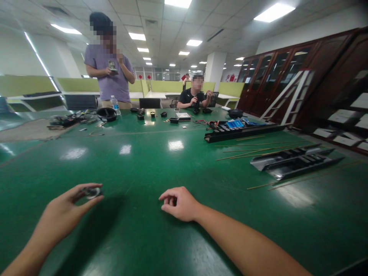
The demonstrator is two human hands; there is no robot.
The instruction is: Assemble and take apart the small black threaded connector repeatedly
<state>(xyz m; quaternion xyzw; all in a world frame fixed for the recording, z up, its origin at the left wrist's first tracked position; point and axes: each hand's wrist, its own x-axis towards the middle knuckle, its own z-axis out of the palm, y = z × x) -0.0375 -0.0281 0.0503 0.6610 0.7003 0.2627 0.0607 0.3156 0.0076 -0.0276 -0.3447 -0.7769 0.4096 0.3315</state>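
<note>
On the left, my left hand [67, 209] is held above the green table [138, 161]. Its thumb and fingertips pinch a small round object [93, 193], dark with a silvery, glassy face; blur hides its exact kind. To the right of it, my right hand [181, 205] is low over the table, with loosely curled fingers and a small gap between thumb and forefinger. Nothing shows in that hand, though its palm is partly hidden.
Black metal channels [299, 163] and thin rods [244, 153] lie at right. Small black boxes [174, 120], a water bottle [114, 104] and a black bowl-like container [106, 114] sit along the far side. A standing person [112, 84] and a seated person [194, 97] are beyond.
</note>
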